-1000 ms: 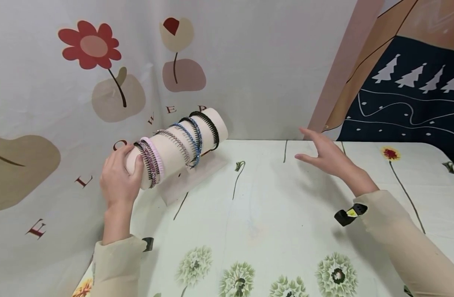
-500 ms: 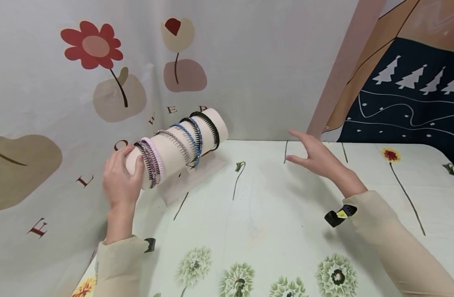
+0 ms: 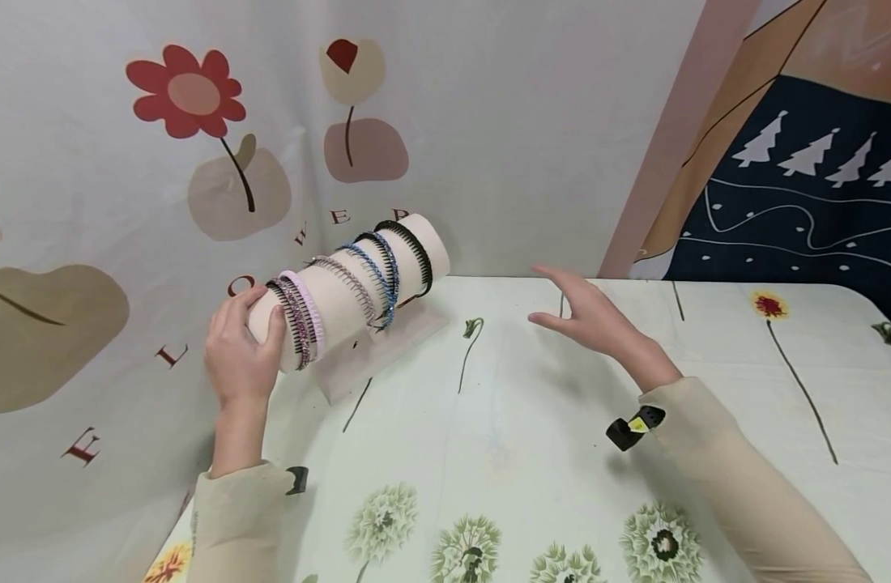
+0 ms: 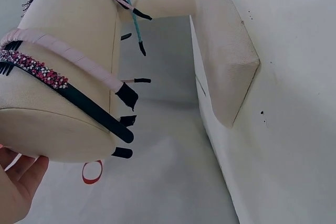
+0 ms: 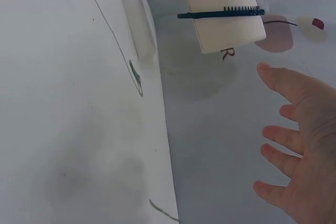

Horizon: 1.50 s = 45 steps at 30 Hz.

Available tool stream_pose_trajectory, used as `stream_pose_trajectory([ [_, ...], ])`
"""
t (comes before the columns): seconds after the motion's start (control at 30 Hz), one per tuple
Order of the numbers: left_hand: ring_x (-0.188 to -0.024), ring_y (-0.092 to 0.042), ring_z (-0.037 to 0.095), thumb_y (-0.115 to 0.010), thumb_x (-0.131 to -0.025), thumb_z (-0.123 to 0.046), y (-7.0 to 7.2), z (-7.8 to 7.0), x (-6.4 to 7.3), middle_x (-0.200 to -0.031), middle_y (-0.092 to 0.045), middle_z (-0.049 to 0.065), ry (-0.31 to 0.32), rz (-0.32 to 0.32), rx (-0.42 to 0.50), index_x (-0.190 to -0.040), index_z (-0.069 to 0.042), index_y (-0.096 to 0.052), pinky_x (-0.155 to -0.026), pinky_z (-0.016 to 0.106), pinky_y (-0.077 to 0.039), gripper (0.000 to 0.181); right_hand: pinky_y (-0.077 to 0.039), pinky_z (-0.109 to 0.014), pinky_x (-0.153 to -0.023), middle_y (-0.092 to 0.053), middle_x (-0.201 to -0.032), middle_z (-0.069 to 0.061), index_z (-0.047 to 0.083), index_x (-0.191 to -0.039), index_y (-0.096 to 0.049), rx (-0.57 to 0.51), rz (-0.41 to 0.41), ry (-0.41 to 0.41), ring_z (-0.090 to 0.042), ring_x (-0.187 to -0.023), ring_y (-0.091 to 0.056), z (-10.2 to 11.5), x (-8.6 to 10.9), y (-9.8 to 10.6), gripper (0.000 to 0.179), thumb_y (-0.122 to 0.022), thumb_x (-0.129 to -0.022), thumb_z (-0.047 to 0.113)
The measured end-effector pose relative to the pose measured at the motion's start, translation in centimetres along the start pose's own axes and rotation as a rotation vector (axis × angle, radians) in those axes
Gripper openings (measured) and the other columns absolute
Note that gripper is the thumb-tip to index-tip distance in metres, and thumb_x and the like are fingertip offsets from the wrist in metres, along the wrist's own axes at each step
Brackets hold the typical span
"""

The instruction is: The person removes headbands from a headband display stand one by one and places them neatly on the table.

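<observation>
A cream cylinder-shaped headband stand (image 3: 332, 306) lies slanted on a short post over a flat base (image 3: 376, 352). Several toothed headbands circle it: a lilac one (image 3: 309, 309) and a glittery pink-and-black one (image 4: 46, 72) at the near end, blue ones (image 3: 390, 271) past the middle, a black one (image 3: 419, 249) at the far end. My left hand (image 3: 241, 348) holds the near end, thumb on one side and fingers over the other. To the right of the stand, my right hand (image 3: 591, 312) hovers over the table, fingers apart and holding nothing.
A white flower-printed cloth covers the table (image 3: 533, 429). Behind and to the left hangs a pale curtain (image 3: 518, 146) with flower prints and letters. At the back right is a dark cloth (image 3: 795, 210) with white trees. A small black device (image 3: 635, 427) sits at the right cuff.
My right hand has moved left across the table toward the stand, its fingers still spread. The left hand keeps its hold on the stand, which has stayed in place.
</observation>
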<state>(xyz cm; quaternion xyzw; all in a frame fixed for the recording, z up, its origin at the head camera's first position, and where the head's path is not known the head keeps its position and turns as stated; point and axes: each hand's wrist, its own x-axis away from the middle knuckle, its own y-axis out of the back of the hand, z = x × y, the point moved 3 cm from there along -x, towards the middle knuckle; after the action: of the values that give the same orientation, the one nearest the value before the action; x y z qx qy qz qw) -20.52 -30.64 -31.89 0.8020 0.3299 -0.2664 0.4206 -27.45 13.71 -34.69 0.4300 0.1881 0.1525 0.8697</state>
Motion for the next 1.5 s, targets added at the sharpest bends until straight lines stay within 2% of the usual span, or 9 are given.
stream_pose_trajectory([
  [0.33,-0.116,-0.06,0.039,-0.064,-0.09,-0.031,-0.2,0.4,0.0,-0.125,-0.069,0.014,-0.005,-0.041,0.038,-0.119,-0.009,-0.069,-0.097,0.054,-0.045,0.037,-0.032,-0.052,-0.118,-0.041,-0.157,-0.01,0.012,-0.154,-0.037,-0.032,-0.022,0.025,-0.032,-0.147,-0.036,1.3,-0.9,-2.1,0.072,-0.069,-0.093,0.035],
  [0.87,-0.118,-0.06,0.038,-0.064,-0.09,-0.032,-0.2,0.4,0.0,-0.125,-0.069,0.014,-0.008,-0.044,0.024,-0.12,-0.01,-0.069,-0.098,0.054,-0.045,0.037,-0.043,-0.049,-0.11,-0.054,-0.145,-0.012,0.01,-0.144,-0.05,-0.052,-0.092,0.027,-0.031,-0.135,-0.05,2.7,-2.5,-4.6,0.059,-0.069,-0.093,0.032],
  [1.07,-0.117,-0.06,0.038,-0.064,-0.09,-0.032,-0.2,0.3,0.0,-0.125,-0.069,0.014,-0.013,-0.046,0.022,-0.12,-0.01,-0.069,-0.098,0.054,-0.045,0.038,-0.044,-0.047,-0.109,-0.057,-0.142,-0.01,0.011,-0.141,-0.053,-0.062,-0.123,0.012,-0.028,-0.131,-0.054,3.3,-3.3,-5.3,0.054,-0.069,-0.094,0.03],
  [1.5,-0.118,-0.059,0.038,-0.062,-0.092,-0.034,-0.4,0.3,0.2,-0.127,-0.067,0.013,-0.008,-0.036,-0.003,-0.121,-0.011,-0.068,-0.099,0.055,-0.045,0.038,-0.049,-0.04,-0.105,-0.062,-0.136,-0.01,0.008,-0.134,-0.059,-0.143,-0.16,0.0,-0.026,-0.124,-0.061,5.0,-4.8,-6.9,0.046,-0.07,-0.093,0.025],
])
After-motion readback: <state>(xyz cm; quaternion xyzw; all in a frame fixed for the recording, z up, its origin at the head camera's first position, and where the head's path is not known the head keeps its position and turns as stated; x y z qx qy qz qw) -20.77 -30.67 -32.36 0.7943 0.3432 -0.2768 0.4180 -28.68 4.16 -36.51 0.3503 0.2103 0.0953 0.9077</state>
